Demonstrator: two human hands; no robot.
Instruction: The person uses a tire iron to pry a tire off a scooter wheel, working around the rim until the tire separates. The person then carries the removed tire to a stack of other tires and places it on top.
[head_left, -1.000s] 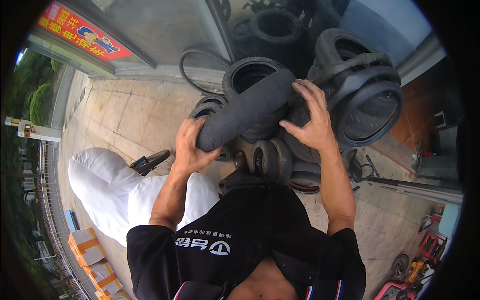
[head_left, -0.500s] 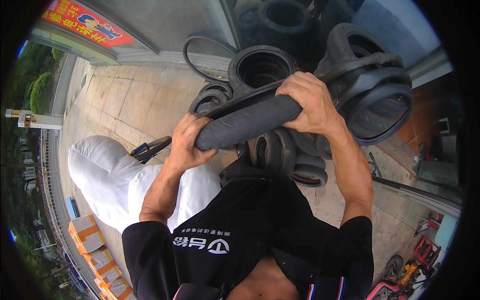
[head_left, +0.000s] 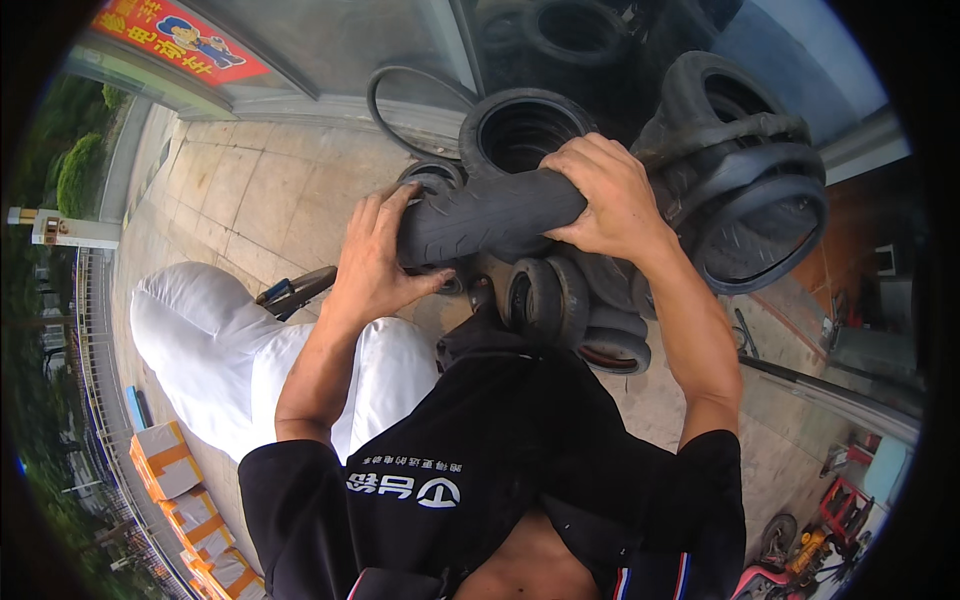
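Note:
A black treaded tire (head_left: pixel 490 215) is held up in front of my chest, its tread facing me. My right hand (head_left: pixel 605 195) grips its right end, with the fingers over the top and the thumb below. Around the left end is my left hand (head_left: pixel 375 255), its fingers up along the side and its thumb stretched out underneath. Behind the held tire stands a stack of tires (head_left: pixel 525 125), partly covered by it. Nearer my body, several smaller tires (head_left: pixel 540 300) lie close together on the ground.
More worn tires (head_left: pixel 755 190) are piled to the right by a glass front. A thin tire (head_left: pixel 375 105) leans on the wall at the back. White-covered bulk (head_left: pixel 215 345) sits at my left, with taped boxes (head_left: pixel 180 475) beyond it. Paved floor (head_left: pixel 265 190) stretches to the far left.
The held tire has turned so its tread shows broader and its hollow inner side is out of sight. My left hand's grip has loosened, its fingers pointing more upward.

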